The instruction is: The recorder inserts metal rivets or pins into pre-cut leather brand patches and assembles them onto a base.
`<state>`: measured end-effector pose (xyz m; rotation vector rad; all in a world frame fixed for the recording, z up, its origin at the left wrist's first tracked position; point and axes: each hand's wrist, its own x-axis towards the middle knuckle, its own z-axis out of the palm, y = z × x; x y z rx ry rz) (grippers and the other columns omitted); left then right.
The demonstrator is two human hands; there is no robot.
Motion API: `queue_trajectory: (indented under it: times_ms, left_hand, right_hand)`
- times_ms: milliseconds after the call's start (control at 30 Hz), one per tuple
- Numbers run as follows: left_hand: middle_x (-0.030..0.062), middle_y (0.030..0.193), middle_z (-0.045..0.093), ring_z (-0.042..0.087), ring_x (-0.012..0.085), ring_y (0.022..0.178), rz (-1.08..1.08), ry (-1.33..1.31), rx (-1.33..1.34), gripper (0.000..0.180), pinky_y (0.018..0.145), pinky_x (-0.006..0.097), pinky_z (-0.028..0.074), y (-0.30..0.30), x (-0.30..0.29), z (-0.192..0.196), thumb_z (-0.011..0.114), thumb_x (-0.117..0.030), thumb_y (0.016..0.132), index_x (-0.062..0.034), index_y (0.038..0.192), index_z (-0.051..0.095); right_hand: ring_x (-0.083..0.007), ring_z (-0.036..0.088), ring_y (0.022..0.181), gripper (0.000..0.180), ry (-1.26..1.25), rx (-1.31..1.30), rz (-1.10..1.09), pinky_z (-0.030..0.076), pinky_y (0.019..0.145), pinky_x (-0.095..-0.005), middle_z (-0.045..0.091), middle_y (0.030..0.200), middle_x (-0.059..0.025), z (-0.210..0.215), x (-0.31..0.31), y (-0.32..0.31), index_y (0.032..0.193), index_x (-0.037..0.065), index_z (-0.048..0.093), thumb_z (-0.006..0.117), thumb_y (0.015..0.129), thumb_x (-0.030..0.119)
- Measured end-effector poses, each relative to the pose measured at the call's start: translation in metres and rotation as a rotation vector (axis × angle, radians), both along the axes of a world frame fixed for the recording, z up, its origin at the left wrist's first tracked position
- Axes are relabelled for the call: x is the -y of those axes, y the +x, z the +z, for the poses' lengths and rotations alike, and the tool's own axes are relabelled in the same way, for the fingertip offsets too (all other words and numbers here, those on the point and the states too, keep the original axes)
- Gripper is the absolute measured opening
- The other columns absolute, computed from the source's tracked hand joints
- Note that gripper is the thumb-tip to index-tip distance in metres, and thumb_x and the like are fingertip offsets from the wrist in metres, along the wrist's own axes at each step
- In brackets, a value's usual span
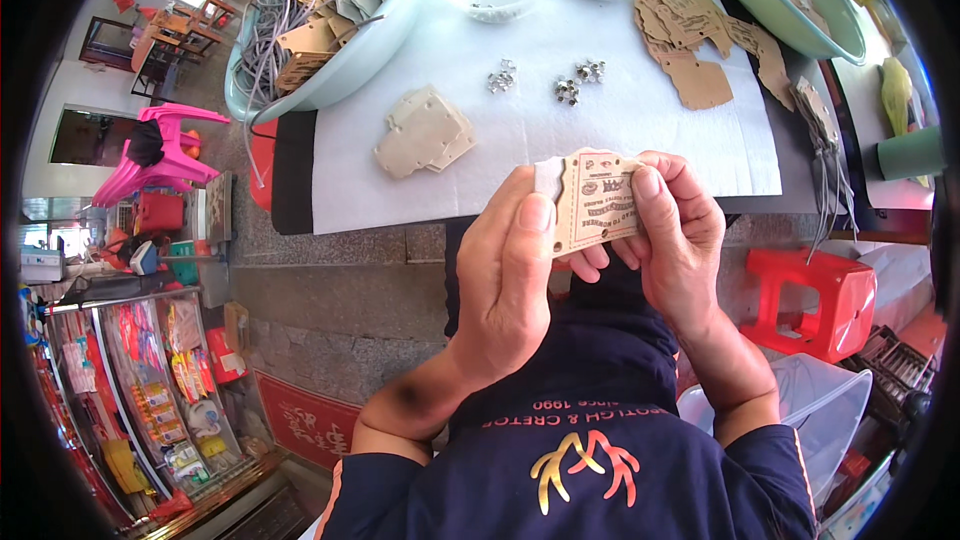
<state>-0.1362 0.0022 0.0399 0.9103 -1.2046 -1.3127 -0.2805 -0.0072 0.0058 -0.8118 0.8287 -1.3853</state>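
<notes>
Head view: both hands are up in front of the person's chest, just off the near edge of the table (pixel 293 170), with a tan printed card (pixel 597 195) held between them. The left hand (pixel 508 275) has its thumb on the card's left edge, and the right hand (pixel 680 230) pinches the right side, so the fingers on both are closed on it. A paler bit (pixel 548 178) pokes out behind the card's upper left; can't tell if it's a separate piece.

The table's got a white sheet (pixel 350 170) on it. There's a stack of blank tan pieces (pixel 425 130) on the left, a small heap of shiny metal bits (pixel 502 75) past that, and a darker heap (pixel 578 82) just beside it. Brown printed pieces (pixel 690 25) lie overlapping on the right. Farther back are two clear bowls, a left basin (pixel 385 52) crammed with grey cords and cards, and a right basin (pixel 846 18) with more tan pieces. Red stool (pixel 815 305) down on the right, too.
</notes>
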Motion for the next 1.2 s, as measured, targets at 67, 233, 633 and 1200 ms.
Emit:
queue_trajectory:
  times_ms: [67,233,633,1200]
  left_hand:
    - [0.011,0.084,0.061,0.058,0.0117,0.069,-0.03,0.042,-0.027,0.042,0.064,0.024,0.05,0.001,0.001,0.0,0.022,-0.02,0.104,0.0069,0.114,0.053]
    - [0.0099,0.083,0.061,0.058,0.011,0.069,-0.011,0.061,-0.042,0.044,0.064,0.024,0.049,-0.001,0.002,-0.003,0.022,-0.023,0.104,0.0064,0.114,0.053]
    - [0.0044,0.084,0.061,0.052,0.007,0.065,0.039,0.061,-0.118,0.036,0.057,0.02,0.043,-0.004,0.003,-0.015,0.035,-0.024,0.103,0.0024,0.118,0.055]
    - [0.0079,0.092,0.063,0.054,0.011,0.066,0.219,0.092,-0.266,0.023,0.052,0.025,0.041,0.019,0.004,-0.044,0.05,-0.019,0.098,-0.0016,0.113,0.056]
  right_hand:
    - [-0.0001,0.036,0.048,0.017,-0.02,-0.054,-0.024,0.032,0.042,-0.0179,0.056,0.074,0.0005,0.002,0.0,0.0,0.105,0.001,0.057,0.051,0.101,0.017]
    - [-0.0005,0.042,0.05,0.017,-0.006,-0.186,-0.066,0.036,0.044,-0.0177,0.057,0.076,0.0004,0.005,-0.001,0.0,0.105,0.001,0.058,0.056,0.098,0.016]
    - [0.0015,0.046,0.057,0.012,-0.121,-0.285,-0.09,0.036,0.049,-0.0147,0.059,0.076,0.0023,0.001,-0.002,-0.002,0.105,-0.002,0.057,0.059,0.096,0.007]
    - [-0.0019,0.049,0.056,0.017,0.003,-0.336,0.259,0.041,0.048,-0.018,0.06,0.074,-0.0013,0.013,0.021,0.013,0.105,-0.001,0.056,0.058,0.097,0.014]
